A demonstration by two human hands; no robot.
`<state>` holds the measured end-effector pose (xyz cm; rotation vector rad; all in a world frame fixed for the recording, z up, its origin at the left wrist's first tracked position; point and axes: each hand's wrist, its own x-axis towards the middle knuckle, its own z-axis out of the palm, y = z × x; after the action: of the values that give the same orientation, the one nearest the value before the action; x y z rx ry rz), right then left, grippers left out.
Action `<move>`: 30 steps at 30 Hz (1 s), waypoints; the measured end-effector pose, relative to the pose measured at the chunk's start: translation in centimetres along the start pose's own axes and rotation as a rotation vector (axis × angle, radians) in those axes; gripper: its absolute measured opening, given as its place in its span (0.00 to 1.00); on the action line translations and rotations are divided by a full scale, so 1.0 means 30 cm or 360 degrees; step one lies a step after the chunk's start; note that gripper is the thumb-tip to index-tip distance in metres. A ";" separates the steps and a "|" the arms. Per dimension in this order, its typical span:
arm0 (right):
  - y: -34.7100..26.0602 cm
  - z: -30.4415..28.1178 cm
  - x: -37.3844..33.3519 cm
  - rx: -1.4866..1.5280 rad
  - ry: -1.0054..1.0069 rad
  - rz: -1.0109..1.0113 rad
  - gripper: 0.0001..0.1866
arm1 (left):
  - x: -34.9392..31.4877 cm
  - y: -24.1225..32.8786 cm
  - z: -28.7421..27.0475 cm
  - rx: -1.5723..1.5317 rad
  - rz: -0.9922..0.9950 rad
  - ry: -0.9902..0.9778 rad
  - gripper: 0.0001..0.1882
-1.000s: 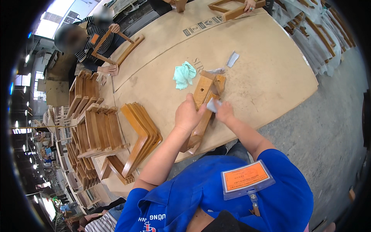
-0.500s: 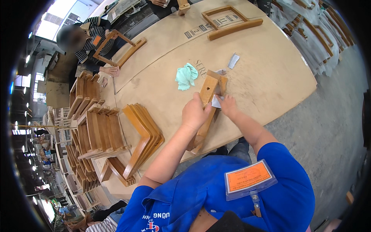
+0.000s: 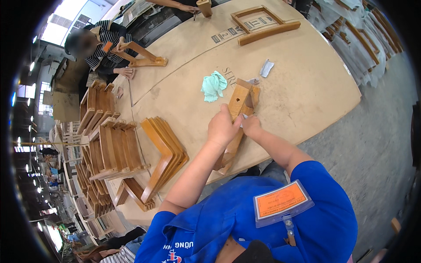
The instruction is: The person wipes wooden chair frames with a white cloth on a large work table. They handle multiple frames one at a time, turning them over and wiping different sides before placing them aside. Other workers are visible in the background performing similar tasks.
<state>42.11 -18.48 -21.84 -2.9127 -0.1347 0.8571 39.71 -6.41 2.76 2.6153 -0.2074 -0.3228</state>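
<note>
Right hand point(image 3: 251, 126) lower, curled (round pale sheet point(image 3: 244, 117))

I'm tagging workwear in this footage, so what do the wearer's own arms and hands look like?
The left hand and right hand are ungloved. The forearms are bare, with no watch or bracelet visible, below short bright-blue sleeves ending near the elbows.

Tabletop point(image 3: 175, 96) evenly bright, light soft, shadows faint. Strongest light at upper left of frame: window point(image 3: 57, 26) washed out to white. Second white glare at lower left; ceiling lamps point(image 3: 31, 65) small burnt-out spots along dim left side. Pale sheen on stacked wooden parts point(image 3: 163, 163). Centre fairly sharp; far left background soft, detail lost. Fisheye bends tabletop edges; black vignette closes both sides, bluish fringe at left rim.
</note>
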 end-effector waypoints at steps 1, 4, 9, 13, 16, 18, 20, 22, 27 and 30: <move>-0.006 -0.003 0.001 -0.0065 0.0149 0.0068 0.30 | 0.002 0.000 0.000 0.0035 -0.0006 0.0012 0.23; -0.025 -0.017 -0.017 0.0010 0.0242 0.0129 0.29 | 0.005 -0.007 0.002 0.0047 -0.0004 0.0003 0.23; -0.012 -0.027 -0.058 0.0340 -0.0008 -0.0036 0.30 | 0.011 -0.031 -0.004 0.0012 0.0031 0.0004 0.22; 0.067 -0.008 -0.044 -0.0077 0.0248 -0.0231 0.28 | 0.023 -0.048 -0.021 -0.0022 0.0014 -0.0009 0.24; 0.104 0.028 -0.041 0.0027 0.0386 -0.0133 0.28 | 0.029 -0.059 -0.034 -0.0048 -0.0029 -0.0052 0.24; 0.078 0.071 -0.071 0.0008 0.0377 -0.0228 0.29 | 0.033 -0.072 -0.035 -0.0064 -0.0050 -0.0041 0.24; 0.021 0.122 -0.134 -0.0128 0.0147 -0.0619 0.28 | 0.034 -0.090 -0.025 -0.0121 -0.0040 -0.0075 0.25; -0.036 0.158 -0.193 0.0039 -0.0386 -0.0846 0.40 | 0.045 -0.123 -0.014 -0.0307 0.0017 -0.0105 0.27; 0.061 0.104 -0.217 0.0626 -0.0606 -0.1141 0.42 | 0.039 -0.206 -0.001 -0.0781 0.0080 -0.0513 0.30; 0.272 0.009 -0.171 0.1005 -0.0496 -0.0914 0.33 | -0.037 -0.216 -0.024 -0.0684 0.0090 -0.0232 0.29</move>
<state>38.12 -27.13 -20.34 -1.9894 -0.5716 0.9982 39.39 -0.24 0.40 2.1600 -0.2325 -0.4812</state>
